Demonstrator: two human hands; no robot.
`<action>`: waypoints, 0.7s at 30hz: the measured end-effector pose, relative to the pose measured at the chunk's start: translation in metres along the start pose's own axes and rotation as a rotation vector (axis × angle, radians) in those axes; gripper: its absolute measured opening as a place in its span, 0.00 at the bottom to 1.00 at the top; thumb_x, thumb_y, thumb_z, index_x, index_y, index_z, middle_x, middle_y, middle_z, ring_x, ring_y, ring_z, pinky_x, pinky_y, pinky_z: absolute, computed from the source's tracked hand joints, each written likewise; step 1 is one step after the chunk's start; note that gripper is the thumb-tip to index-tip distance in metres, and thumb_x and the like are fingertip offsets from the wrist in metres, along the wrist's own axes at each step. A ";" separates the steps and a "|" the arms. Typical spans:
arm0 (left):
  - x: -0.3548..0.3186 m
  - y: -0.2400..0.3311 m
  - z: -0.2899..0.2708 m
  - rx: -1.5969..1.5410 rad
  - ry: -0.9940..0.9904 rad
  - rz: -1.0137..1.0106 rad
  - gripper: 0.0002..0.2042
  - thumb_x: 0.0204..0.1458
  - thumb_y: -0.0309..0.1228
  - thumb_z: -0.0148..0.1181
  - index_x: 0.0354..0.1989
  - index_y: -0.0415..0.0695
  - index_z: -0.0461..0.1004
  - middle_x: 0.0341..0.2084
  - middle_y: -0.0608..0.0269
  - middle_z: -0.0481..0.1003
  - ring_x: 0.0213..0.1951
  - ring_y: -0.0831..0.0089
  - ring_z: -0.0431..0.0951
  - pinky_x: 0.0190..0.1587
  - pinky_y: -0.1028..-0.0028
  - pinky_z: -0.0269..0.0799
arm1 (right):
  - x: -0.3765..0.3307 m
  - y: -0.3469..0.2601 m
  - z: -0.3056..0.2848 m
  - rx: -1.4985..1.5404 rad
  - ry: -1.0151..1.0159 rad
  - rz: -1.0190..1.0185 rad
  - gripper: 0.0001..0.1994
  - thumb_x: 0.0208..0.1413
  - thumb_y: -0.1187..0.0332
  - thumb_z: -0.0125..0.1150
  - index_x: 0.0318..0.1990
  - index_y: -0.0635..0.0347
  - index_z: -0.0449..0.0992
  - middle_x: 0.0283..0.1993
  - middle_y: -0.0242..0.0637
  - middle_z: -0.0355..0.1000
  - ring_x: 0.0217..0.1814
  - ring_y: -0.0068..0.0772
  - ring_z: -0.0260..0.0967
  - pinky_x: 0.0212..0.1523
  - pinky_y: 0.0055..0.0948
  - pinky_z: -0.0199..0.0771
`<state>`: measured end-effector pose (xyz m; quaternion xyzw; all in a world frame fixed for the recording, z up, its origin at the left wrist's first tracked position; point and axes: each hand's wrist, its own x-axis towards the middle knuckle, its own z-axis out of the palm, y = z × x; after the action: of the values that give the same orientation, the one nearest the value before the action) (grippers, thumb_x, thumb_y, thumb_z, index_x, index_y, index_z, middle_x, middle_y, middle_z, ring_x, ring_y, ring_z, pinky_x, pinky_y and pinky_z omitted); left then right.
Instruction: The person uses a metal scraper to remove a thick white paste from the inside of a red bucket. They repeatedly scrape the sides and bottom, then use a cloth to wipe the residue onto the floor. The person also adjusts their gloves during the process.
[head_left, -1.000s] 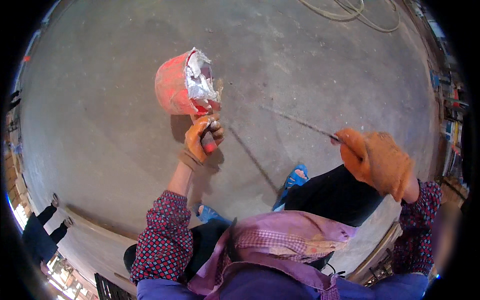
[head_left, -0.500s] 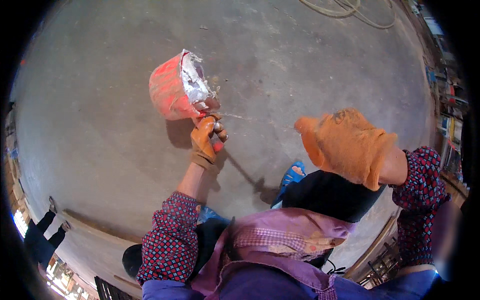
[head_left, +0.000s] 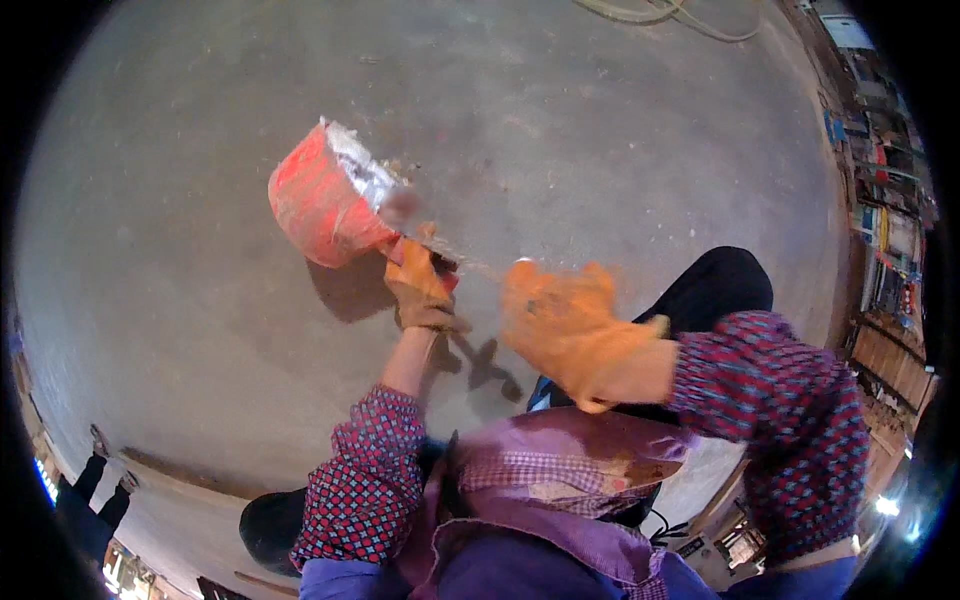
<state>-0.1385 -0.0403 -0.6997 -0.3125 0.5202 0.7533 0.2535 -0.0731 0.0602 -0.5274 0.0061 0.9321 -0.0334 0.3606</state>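
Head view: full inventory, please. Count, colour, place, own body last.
Scoop: 1, red with silvery-white lining, left of centre
Thin strand or rod: 1, pale brown, blurred, between the hands
Floor: 1, grey, across the view
Hose or cable: count unclear, pale, top edge, right of centre
Plank: 1, brown, lower left
Other person: 1, dark clothes, lower-left rim
Assorted clutter: many, mixed colours, right rim
Left hand: 1, orange glove, on the scoop's handle
Right hand: 1, orange glove, centre, blurred
Sleeves: 2, red-blue pattern, lower left and right
Apron: 1, purple, bottom centre
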 end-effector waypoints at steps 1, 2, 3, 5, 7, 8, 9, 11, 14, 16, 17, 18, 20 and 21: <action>0.003 -0.003 0.000 -0.026 -0.016 -0.034 0.08 0.49 0.33 0.56 0.35 0.43 0.73 0.20 0.67 0.70 0.19 0.76 0.68 0.18 0.76 0.64 | 0.005 0.000 0.009 0.032 0.084 -0.005 0.11 0.46 0.72 0.56 0.37 0.67 0.67 0.27 0.42 0.73 0.30 0.44 0.75 0.28 0.43 0.64; 0.001 -0.004 -0.008 -0.037 -0.008 -0.066 0.09 0.49 0.33 0.56 0.35 0.43 0.73 0.20 0.66 0.70 0.19 0.76 0.68 0.18 0.76 0.64 | 0.006 0.001 0.008 0.027 0.080 0.009 0.11 0.46 0.72 0.55 0.37 0.66 0.68 0.27 0.42 0.73 0.30 0.44 0.75 0.27 0.42 0.65; -0.001 -0.004 -0.016 0.011 -0.122 0.009 0.10 0.49 0.35 0.55 0.35 0.43 0.73 0.20 0.66 0.70 0.21 0.76 0.69 0.20 0.75 0.65 | 0.007 0.004 0.005 0.022 0.074 0.023 0.11 0.47 0.72 0.54 0.38 0.65 0.68 0.27 0.42 0.74 0.30 0.44 0.75 0.27 0.41 0.65; 0.004 -0.002 -0.023 0.142 -0.186 0.100 0.10 0.49 0.35 0.55 0.36 0.43 0.73 0.20 0.68 0.69 0.22 0.77 0.69 0.23 0.75 0.67 | 0.013 0.015 0.005 0.071 0.061 0.014 0.13 0.49 0.70 0.53 0.42 0.63 0.69 0.27 0.41 0.74 0.28 0.41 0.74 0.26 0.38 0.66; 0.006 0.011 -0.035 0.100 -0.173 0.081 0.10 0.48 0.34 0.54 0.36 0.43 0.72 0.20 0.68 0.68 0.22 0.76 0.68 0.24 0.75 0.67 | 0.025 0.031 0.009 0.190 0.043 -0.077 0.16 0.51 0.67 0.51 0.47 0.62 0.69 0.27 0.39 0.74 0.24 0.35 0.72 0.23 0.34 0.67; 0.005 0.016 -0.033 -0.027 -0.161 -0.003 0.09 0.48 0.33 0.53 0.36 0.42 0.71 0.20 0.68 0.67 0.21 0.76 0.67 0.23 0.74 0.66 | 0.035 0.045 0.012 0.618 -0.134 -0.055 0.17 0.52 0.66 0.51 0.50 0.61 0.68 0.27 0.38 0.74 0.22 0.32 0.70 0.22 0.32 0.66; 0.005 0.016 -0.028 -0.158 -0.161 -0.093 0.09 0.47 0.31 0.53 0.35 0.42 0.70 0.20 0.67 0.66 0.21 0.75 0.67 0.23 0.74 0.65 | 0.044 0.060 0.015 1.042 -0.310 -0.016 0.19 0.53 0.64 0.51 0.53 0.60 0.67 0.28 0.37 0.74 0.20 0.29 0.67 0.21 0.30 0.66; 0.007 0.013 -0.028 -0.121 -0.163 -0.095 0.10 0.48 0.31 0.53 0.37 0.40 0.70 0.21 0.67 0.65 0.21 0.75 0.66 0.25 0.74 0.66 | 0.054 0.071 0.014 1.464 -0.486 0.044 0.21 0.56 0.57 0.50 0.55 0.56 0.68 0.28 0.36 0.74 0.18 0.19 0.59 0.21 0.27 0.66; 0.004 0.015 -0.028 -0.053 -0.160 -0.157 0.13 0.50 0.33 0.53 0.39 0.38 0.70 0.21 0.69 0.64 0.22 0.76 0.65 0.26 0.74 0.66 | 0.075 0.098 -0.005 0.943 -0.323 -0.004 0.17 0.56 0.57 0.49 0.49 0.52 0.74 0.29 0.34 0.74 0.18 0.20 0.60 0.21 0.27 0.66; 0.010 0.029 -0.042 -0.025 -0.203 -0.171 0.14 0.51 0.35 0.53 0.42 0.40 0.70 0.21 0.73 0.65 0.23 0.79 0.66 0.29 0.74 0.67 | 0.121 0.134 -0.022 0.678 -0.095 -0.408 0.14 0.56 0.57 0.50 0.43 0.51 0.77 0.26 0.32 0.73 0.18 0.21 0.61 0.21 0.26 0.66; 0.011 0.029 -0.045 0.001 -0.232 -0.163 0.14 0.51 0.35 0.52 0.43 0.40 0.70 0.21 0.73 0.65 0.23 0.79 0.66 0.29 0.74 0.67 | 0.151 0.151 -0.039 0.579 -0.106 -0.440 0.13 0.55 0.58 0.51 0.42 0.52 0.77 0.27 0.32 0.73 0.20 0.23 0.62 0.22 0.26 0.67; 0.012 0.034 -0.055 0.036 -0.245 -0.154 0.14 0.52 0.34 0.52 0.43 0.39 0.70 0.21 0.73 0.65 0.23 0.78 0.66 0.29 0.74 0.67 | 0.175 0.152 -0.056 0.490 -0.119 -0.486 0.13 0.55 0.59 0.51 0.41 0.53 0.77 0.27 0.32 0.72 0.21 0.25 0.64 0.23 0.27 0.67; 0.017 0.030 -0.056 0.012 -0.326 -0.176 0.15 0.52 0.35 0.52 0.44 0.39 0.70 0.21 0.73 0.65 0.23 0.78 0.66 0.30 0.74 0.67 | 0.161 0.155 -0.082 0.560 -0.111 -0.516 0.13 0.55 0.59 0.52 0.40 0.55 0.76 0.28 0.32 0.73 0.22 0.25 0.66 0.24 0.26 0.68; 0.022 0.031 -0.062 -0.023 -0.356 -0.185 0.15 0.52 0.35 0.52 0.44 0.39 0.70 0.21 0.73 0.65 0.24 0.78 0.66 0.30 0.74 0.67 | 0.158 0.152 -0.097 0.595 -0.099 -0.542 0.13 0.55 0.60 0.53 0.40 0.57 0.76 0.29 0.33 0.73 0.22 0.26 0.67 0.25 0.26 0.68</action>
<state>-0.1627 -0.1075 -0.7132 -0.2238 0.4277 0.7761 0.4058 -0.2493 0.2168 -0.5706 -0.1375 0.8310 -0.3960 0.3657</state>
